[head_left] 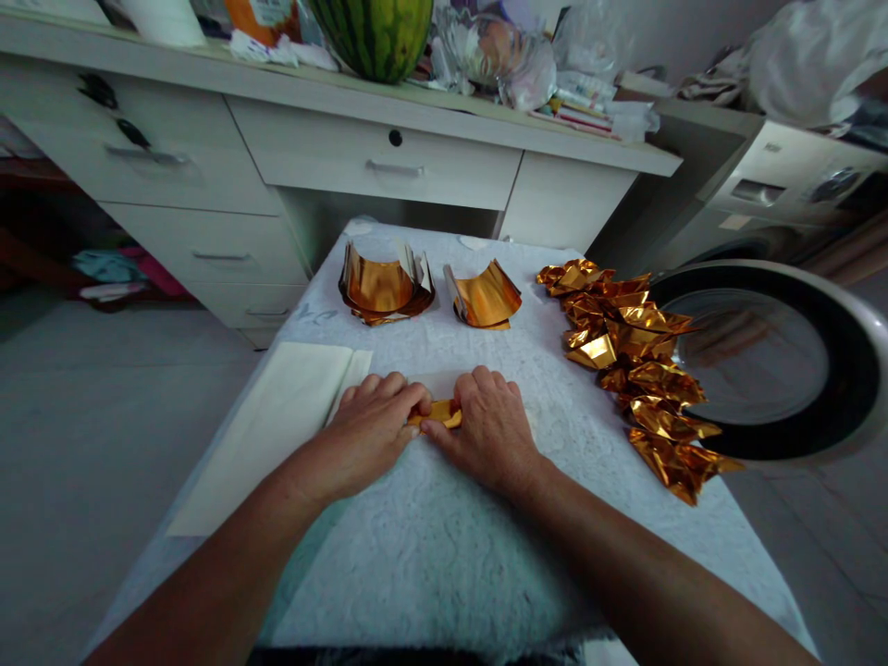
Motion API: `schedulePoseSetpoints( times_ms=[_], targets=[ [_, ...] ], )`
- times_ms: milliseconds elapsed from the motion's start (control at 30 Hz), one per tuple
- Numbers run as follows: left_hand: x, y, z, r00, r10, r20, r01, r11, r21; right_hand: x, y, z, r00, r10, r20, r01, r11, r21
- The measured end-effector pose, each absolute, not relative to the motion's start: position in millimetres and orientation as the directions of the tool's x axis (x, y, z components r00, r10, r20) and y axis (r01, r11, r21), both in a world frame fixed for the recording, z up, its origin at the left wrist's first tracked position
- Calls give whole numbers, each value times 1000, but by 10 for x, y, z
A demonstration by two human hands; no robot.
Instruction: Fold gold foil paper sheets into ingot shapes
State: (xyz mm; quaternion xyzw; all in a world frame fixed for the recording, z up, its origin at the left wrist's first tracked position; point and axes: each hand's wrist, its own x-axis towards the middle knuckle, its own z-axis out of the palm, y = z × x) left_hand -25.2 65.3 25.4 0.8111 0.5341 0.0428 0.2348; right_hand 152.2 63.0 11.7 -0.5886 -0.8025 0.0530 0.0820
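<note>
Both hands meet at the middle of the cloth-covered table, gripping a small folded piece of gold foil paper (444,413). Its left end is pinched by my left hand (378,421), and its right end by my right hand (489,425); fingers cover most of both ends. Beyond them lie two stacks of curved gold foil sheets, a thicker stack (378,285) on the left and a thinner stack (487,296) to its right. Flat cream paper (256,435) lies beside my left forearm. A row of folded, crinkled gold foil pieces (652,379) runs along the table's right side.
The table's pale cloth (444,573) reaches toward me. Behind it stands a white desk with drawers (375,153), bearing a watermelon (378,37) and plastic-wrapped items. At the right, the open round door (763,356) of a washing machine (783,194) sits close to the foil row.
</note>
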Motion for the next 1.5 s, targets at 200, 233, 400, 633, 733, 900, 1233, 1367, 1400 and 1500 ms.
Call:
schedulePoseSetpoints(
  times_ms=[200, 233, 400, 633, 733, 900, 1233, 1367, 1400, 1500],
  targets=[
    [-273, 666, 224, 444, 878, -180, 834, -332, 441, 1644, 671, 147, -323, 946, 35, 914, 321, -249],
    [-276, 668, 222, 448, 875, -181, 831, -334, 444, 1680, 679, 152, -324, 946, 26, 910, 319, -263],
    [-278, 679, 246, 453, 870, -197, 832, -333, 443, 1852, 736, 186, -306, 952, -7, 906, 289, -309],
    [-273, 668, 306, 443, 866, -233, 842, -313, 439, 2084, 876, 213, -253, 960, -119, 931, 208, -299],
    [-269, 677, 301, 445, 865, -230, 840, -316, 440, 2162, 920, 206, -254, 957, -139, 930, 203, -306],
    [-278, 674, 302, 456, 861, -226, 831, -321, 455, 2218, 937, 234, -274, 951, -144, 910, 209, -357],
    [-272, 632, 252, 482, 870, -106, 813, -399, 425, 2185, 874, 382, -494, 856, 150, 657, 481, -580],
    [-228, 613, 215, 458, 889, -18, 820, -414, 394, 2064, 807, 361, -621, 775, 118, 623, 580, -525],
    [-216, 612, 217, 454, 891, 2, 823, -420, 383, 2045, 800, 348, -627, 772, 98, 633, 580, -513],
    [-189, 618, 236, 460, 886, 56, 817, -447, 365, 2023, 803, 315, -624, 778, 74, 656, 573, -491]
  ],
)
